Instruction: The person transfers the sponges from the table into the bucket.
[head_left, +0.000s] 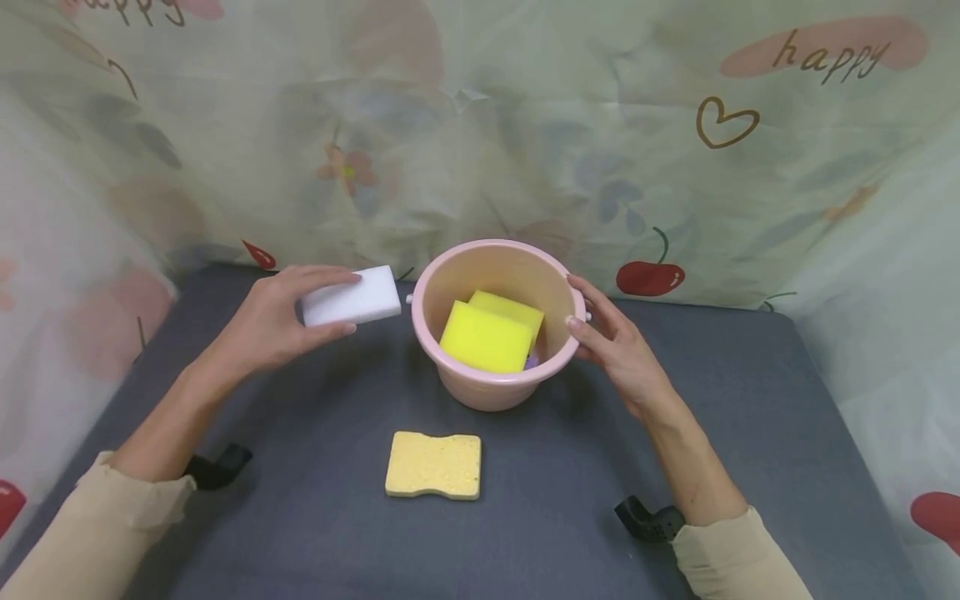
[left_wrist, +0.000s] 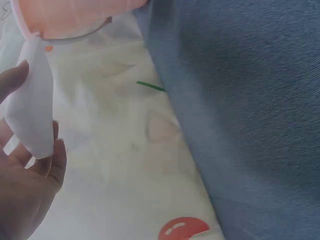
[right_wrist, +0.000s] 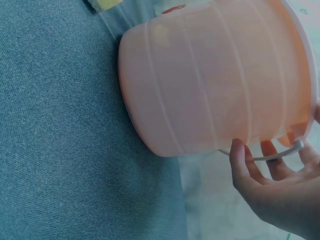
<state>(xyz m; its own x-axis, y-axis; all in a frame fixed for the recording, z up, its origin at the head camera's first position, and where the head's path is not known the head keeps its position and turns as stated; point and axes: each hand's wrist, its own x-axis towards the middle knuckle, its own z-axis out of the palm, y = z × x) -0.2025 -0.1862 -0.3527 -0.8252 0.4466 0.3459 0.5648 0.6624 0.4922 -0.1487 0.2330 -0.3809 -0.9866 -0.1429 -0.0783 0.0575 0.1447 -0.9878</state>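
My left hand (head_left: 279, 321) pinches a white block-shaped sponge (head_left: 363, 298) between thumb and fingers, just left of a pink bucket (head_left: 462, 379). In the left wrist view the sponge (left_wrist: 32, 100) overlaps the bucket's edge. On the right side, my right hand (head_left: 618, 350) grips the bucket by its rim, and in the right wrist view its fingers (right_wrist: 239, 155) lie along the outside wall by the handle (right_wrist: 280, 154). Inside the bucket are two bright yellow sponges (head_left: 486, 337), with something small and purple (head_left: 532, 362) partly hidden beneath them.
A pale yellow sponge with notched long sides (head_left: 433, 467) lies on the dark table (head_left: 540, 517) in front of the bucket. Patterned curtain sheeting (head_left: 480, 150) hangs behind the table and at both sides. A black wrist device (head_left: 648, 521) sits at each sleeve.
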